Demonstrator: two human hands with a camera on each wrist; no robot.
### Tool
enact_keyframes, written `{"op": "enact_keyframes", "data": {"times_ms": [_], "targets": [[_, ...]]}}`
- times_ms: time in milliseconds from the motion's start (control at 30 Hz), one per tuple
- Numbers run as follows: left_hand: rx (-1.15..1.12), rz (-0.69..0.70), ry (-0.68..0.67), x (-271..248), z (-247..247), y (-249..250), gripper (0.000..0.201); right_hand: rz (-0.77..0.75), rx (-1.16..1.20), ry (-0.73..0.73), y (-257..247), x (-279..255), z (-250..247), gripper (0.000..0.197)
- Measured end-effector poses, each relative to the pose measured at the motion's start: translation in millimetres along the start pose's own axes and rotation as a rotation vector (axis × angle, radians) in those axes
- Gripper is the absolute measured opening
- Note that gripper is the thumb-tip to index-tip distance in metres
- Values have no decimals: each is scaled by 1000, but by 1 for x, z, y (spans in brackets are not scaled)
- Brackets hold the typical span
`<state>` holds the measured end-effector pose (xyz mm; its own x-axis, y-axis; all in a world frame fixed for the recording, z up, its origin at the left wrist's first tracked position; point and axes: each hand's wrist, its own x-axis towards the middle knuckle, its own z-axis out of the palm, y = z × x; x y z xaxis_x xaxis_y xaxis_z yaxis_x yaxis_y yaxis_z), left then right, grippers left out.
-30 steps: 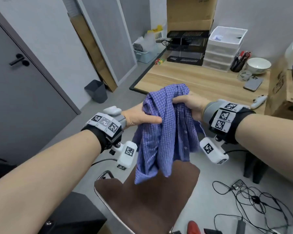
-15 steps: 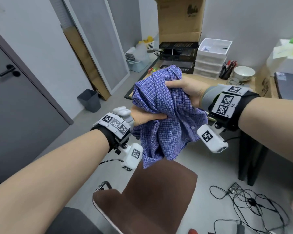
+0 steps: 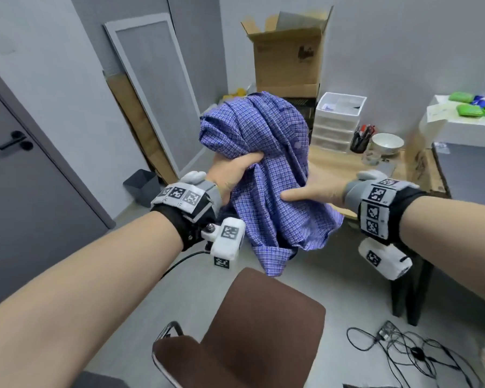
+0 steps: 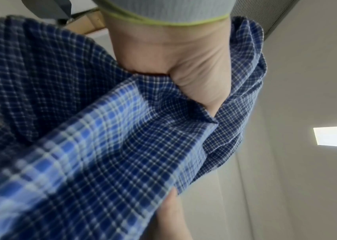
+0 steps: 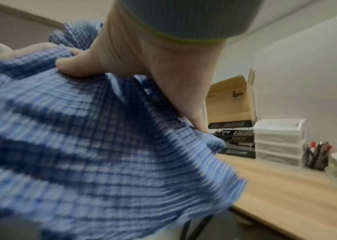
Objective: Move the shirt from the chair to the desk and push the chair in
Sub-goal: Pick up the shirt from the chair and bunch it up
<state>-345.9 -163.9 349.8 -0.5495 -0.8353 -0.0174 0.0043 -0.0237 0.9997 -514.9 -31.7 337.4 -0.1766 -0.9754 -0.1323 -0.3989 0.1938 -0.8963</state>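
A bunched blue checked shirt (image 3: pixel 266 169) hangs in the air above the brown chair (image 3: pixel 249 329), near the front edge of the wooden desk (image 3: pixel 339 166). My left hand (image 3: pixel 233 172) grips a fold of the shirt (image 4: pixel 122 146) high on its left side, the fingers buried in cloth. My right hand (image 3: pixel 311 193) holds the shirt (image 5: pixel 93 146) lower on its right side, the thumb on the outside and the fingers behind the cloth. The shirt's hem dangles just over the chair's back edge.
On the desk's far side stand white drawers (image 3: pixel 336 124), a pen cup (image 3: pixel 360 141), a bowl (image 3: pixel 387 142) and a black tray rack under a cardboard box (image 3: pixel 289 51). Cables (image 3: pixel 403 351) lie on the floor beside the desk leg. A grey bin (image 3: pixel 142 186) stands by the wall.
Both hands have lifted the shirt higher and carried it toward the desk. My right hand has shifted from the top of the bundle to a lower hold on its right side.
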Motion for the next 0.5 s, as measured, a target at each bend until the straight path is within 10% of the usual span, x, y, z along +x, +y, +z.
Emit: {"op": "enact_keyframes", "data": {"times_ms": [200, 500], "targets": [[-196, -76, -83, 0, 43, -3, 50, -83, 103, 119, 2, 11, 30, 49], [-131, -170, -77, 39, 61, -46, 55, -59, -45, 370, 48, 50, -6, 52]]}}
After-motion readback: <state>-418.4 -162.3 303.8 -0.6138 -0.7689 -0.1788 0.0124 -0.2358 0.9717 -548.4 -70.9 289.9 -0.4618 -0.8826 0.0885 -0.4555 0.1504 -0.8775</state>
